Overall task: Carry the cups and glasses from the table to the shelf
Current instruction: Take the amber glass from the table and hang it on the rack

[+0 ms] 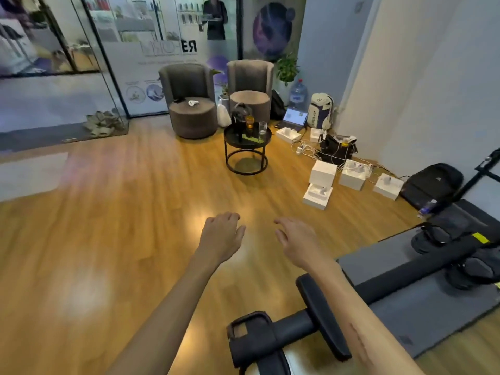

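left hand point(221, 236) and right hand point(296, 240) empty, fingers loosely spread, held forward, likely for reaching | amber glass point(249, 126) and clear glass point(262, 130) upright on round black counter point(238, 140), well apart from hands | shelf unseen

Two glasses point(255, 128) on round table point(238, 142), before two armchairs point(216, 98).
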